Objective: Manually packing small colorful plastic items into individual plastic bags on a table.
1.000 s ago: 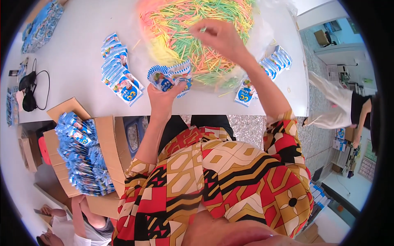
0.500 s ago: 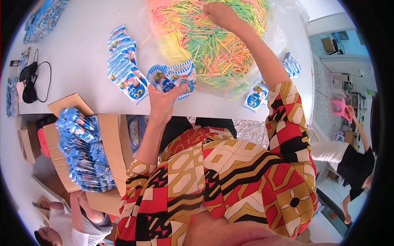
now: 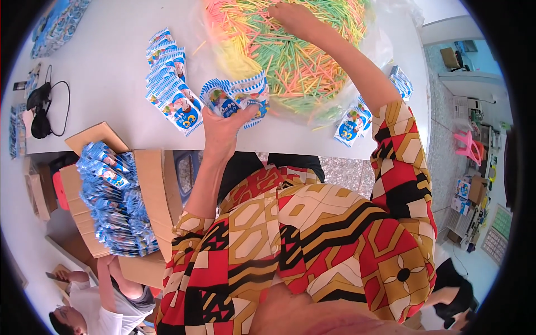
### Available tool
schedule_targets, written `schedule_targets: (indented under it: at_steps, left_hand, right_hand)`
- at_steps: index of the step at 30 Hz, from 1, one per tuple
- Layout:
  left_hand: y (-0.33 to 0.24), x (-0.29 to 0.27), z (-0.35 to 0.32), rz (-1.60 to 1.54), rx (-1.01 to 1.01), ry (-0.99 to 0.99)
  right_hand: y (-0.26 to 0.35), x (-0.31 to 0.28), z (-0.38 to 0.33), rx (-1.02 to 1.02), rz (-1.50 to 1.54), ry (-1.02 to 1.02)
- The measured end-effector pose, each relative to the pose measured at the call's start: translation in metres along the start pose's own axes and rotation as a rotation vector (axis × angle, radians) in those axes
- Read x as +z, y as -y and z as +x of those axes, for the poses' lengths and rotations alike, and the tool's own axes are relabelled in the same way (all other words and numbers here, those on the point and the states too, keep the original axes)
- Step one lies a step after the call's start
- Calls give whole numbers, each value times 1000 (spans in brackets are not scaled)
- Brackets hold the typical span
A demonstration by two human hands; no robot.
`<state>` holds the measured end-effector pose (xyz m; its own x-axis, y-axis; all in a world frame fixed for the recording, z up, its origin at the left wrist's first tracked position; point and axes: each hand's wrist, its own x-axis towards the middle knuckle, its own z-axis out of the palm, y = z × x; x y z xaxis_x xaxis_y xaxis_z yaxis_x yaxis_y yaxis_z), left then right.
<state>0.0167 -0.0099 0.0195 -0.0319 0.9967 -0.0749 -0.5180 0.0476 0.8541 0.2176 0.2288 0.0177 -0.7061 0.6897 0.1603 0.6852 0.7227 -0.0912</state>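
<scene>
Left hand [image 3: 222,127] grasps blue-and-white plastic packets [image 3: 228,105], best uncrushed; right hand [image 3: 295,20] hangs over slender pastel sticks [image 3: 301,72], grip unclear

Table front [image 3: 298,139] passable — left grip [image 3: 223,129], stick heap [image 3: 304,70], packets [image 3: 350,127] hem it.

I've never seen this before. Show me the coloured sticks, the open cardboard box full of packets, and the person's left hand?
Sticks [image 3: 298,64]: head view, middle of the pile.
Box [image 3: 154,192]: head view, bare cardboard on its right side.
Left hand [image 3: 222,129]: head view, middle of the hand.
</scene>
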Motion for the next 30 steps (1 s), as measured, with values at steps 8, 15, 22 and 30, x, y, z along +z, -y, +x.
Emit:
schedule_targets:
  at_steps: [8, 15, 22, 30]
  left_hand:
    - [1, 3, -3, 39, 0, 17]
    - [0, 4, -3, 54, 35, 21]
    - [-4, 5, 2, 154, 90, 28]
    - [0, 1, 5, 176, 105, 64]
  right_hand:
    - [-12, 7, -21, 37, 93, -217]
    - [-42, 15, -44, 44, 62, -368]
    - [-17, -16, -72, 442, 508, -307]
    - [79, -84, -91, 357, 944, -410]
